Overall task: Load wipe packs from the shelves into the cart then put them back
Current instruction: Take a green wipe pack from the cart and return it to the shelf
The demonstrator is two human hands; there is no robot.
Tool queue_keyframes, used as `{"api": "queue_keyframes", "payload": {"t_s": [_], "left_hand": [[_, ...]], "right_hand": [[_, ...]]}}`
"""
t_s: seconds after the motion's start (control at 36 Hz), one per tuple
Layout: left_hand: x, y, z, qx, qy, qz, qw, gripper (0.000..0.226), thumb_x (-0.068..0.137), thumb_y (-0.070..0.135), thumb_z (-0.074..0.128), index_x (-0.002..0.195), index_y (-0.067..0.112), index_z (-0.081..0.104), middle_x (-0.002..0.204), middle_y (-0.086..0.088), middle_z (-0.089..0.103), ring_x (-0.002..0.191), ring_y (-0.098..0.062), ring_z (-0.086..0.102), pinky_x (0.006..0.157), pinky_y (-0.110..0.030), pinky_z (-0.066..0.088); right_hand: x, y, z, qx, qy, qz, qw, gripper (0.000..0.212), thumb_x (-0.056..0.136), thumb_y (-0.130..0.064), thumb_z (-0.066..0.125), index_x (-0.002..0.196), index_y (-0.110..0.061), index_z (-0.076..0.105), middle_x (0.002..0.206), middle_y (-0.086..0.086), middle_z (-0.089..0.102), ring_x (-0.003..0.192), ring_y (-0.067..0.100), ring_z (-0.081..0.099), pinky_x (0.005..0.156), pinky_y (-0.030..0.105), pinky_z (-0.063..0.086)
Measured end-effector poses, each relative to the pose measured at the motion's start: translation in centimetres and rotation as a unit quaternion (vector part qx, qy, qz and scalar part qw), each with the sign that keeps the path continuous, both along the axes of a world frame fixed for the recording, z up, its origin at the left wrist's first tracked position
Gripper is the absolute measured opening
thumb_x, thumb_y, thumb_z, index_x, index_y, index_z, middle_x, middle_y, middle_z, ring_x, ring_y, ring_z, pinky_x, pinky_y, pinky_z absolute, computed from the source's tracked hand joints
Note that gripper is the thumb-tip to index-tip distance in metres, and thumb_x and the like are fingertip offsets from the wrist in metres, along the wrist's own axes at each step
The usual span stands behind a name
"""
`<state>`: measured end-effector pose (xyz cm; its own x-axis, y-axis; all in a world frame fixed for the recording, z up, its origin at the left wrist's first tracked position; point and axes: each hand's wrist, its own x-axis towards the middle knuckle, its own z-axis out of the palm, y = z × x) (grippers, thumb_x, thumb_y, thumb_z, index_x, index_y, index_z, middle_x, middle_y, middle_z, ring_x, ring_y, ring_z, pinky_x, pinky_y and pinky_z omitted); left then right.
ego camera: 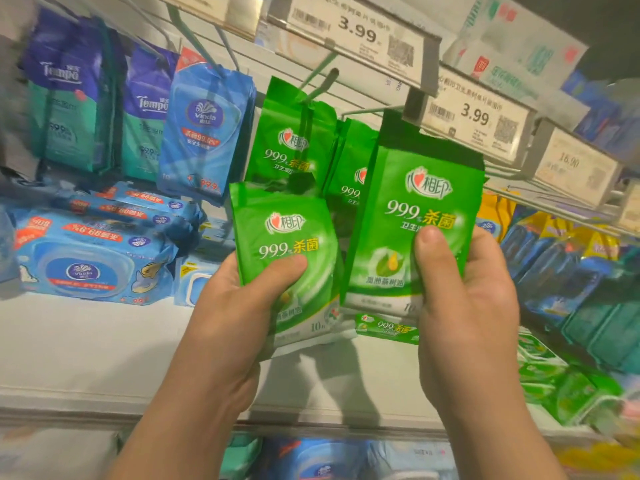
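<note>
green wipe pack pinched in left hand, fingers closed, thumb on its face | second green pack clamped in right hand, raised so its top nears the peg hook | likely rehanging | more green packs hang behind | shelf below | no cart in view

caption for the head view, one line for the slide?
Left hand and right hand each hold a green wipe pack before hanging shelf stock.
</note>
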<state>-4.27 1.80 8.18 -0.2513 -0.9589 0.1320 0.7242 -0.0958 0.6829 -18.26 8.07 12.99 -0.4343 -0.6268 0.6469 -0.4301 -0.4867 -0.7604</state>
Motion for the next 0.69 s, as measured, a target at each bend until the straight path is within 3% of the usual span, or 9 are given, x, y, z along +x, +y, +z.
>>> {"api": "queue_keyframes", "payload": {"t_s": [0.28, 0.42, 0.53, 0.61, 0.69], "left_hand": [[0.5, -0.2, -0.1, 0.009, -0.023, 0.017, 1.0, 0.052, 0.064, 0.02, 0.072, 0.115, 0.011, 0.073, 0.103, -0.012, 0.079, 0.085, -0.027, 0.075, 0.062, -0.034, 0.063], [0.7, -0.6, -0.2, 0.029, -0.037, 0.03, 0.998, 0.028, 0.087, 0.008, 0.067, 0.114, 0.012, 0.072, 0.096, -0.01, 0.079, 0.072, -0.022, 0.073, 0.054, -0.032, 0.06], [0.9, -0.8, -0.3, 0.035, -0.049, 0.043, 0.997, 0.025, 0.088, 0.008, 0.066, 0.112, 0.016, 0.071, 0.096, -0.009, 0.079, 0.072, -0.024, 0.074, 0.056, -0.036, 0.061], [1.0, -0.9, -0.1, 0.04, -0.048, 0.052, 0.997, 0.023, 0.088, 0.008, 0.067, 0.108, 0.017, 0.072, 0.092, -0.007, 0.079, 0.069, -0.021, 0.073, 0.053, -0.034, 0.059], [1.2, -0.9, 0.0, 0.05, -0.04, 0.054, 0.996, 0.018, 0.088, 0.008, 0.068, 0.103, 0.017, 0.073, 0.088, -0.005, 0.078, 0.067, -0.019, 0.073, 0.049, -0.031, 0.057]], "right_hand": [[-0.7, -0.9, -1.3, 0.049, -0.037, -0.01, 0.998, 0.029, 0.092, -0.046, 0.066, 0.111, -0.024, 0.064, 0.105, -0.001, 0.075, 0.098, 0.019, 0.072, 0.092, 0.051, 0.056], [-0.9, -2.0, -2.3, 0.082, -0.062, 0.002, 0.995, 0.038, 0.087, -0.06, 0.066, 0.097, -0.024, 0.061, 0.073, 0.002, 0.06, 0.064, 0.019, 0.057, 0.051, 0.036, 0.051], [-1.4, -3.8, -2.5, 0.103, -0.099, 0.0, 0.99, 0.047, 0.085, -0.066, 0.065, 0.106, -0.026, 0.053, 0.083, 0.01, 0.054, 0.074, 0.02, 0.055, 0.05, 0.026, 0.051], [-1.8, -5.6, -2.3, 0.129, -0.092, -0.02, 0.987, 0.065, 0.076, -0.078, 0.063, 0.116, -0.033, 0.039, 0.113, 0.013, 0.066, 0.098, 0.029, 0.066, 0.054, 0.028, 0.053], [-2.1, -6.8, -1.7, 0.108, -0.086, -0.049, 0.989, 0.036, 0.094, -0.054, 0.061, 0.103, -0.022, 0.047, 0.068, -0.001, 0.053, 0.063, 0.017, 0.056, 0.047, 0.027, 0.049]]}}
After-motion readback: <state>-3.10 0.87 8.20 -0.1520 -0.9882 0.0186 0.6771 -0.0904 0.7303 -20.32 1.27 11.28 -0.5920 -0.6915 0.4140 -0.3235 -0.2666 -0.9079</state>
